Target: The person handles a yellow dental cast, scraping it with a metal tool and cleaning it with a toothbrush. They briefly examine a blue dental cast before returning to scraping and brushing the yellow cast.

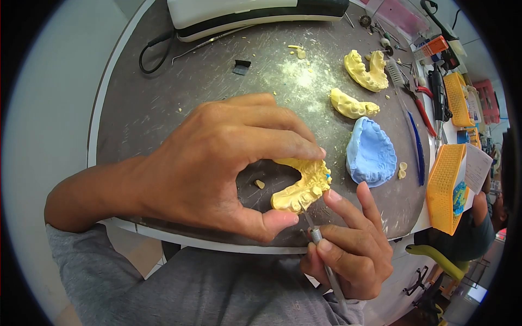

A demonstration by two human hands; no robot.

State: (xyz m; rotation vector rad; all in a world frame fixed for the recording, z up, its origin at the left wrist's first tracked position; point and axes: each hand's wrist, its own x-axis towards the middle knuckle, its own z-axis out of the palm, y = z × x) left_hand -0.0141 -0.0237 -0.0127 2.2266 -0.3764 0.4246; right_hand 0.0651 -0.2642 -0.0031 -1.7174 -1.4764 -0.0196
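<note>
Between the thumb and fingers of my left hand [217, 157] is a yellow plaster dental model [312, 182], horseshoe-shaped with teeth along it. A small blue mark shows on its right side. My right hand [353, 244] grips a thin metal carving knife [330, 280] like a pen, its blade tip right at the model's near teeth. The right index fingertip rests at the model's edge. A small plaster chip [259, 184] lies on the dark table inside the curve of my left hand. To the right sits a blue dental model [372, 155].
Two more yellow pieces, a partial model [353, 104] and an arch model [367, 73], lie beyond. Plaster dust [307, 76] covers the middle. A white-and-black device [255, 16] stands at the back. Red pliers [423, 108], a blue-handled brush [416, 144] and a yellow basket [443, 187] line the right; another person [478, 223] is beyond.
</note>
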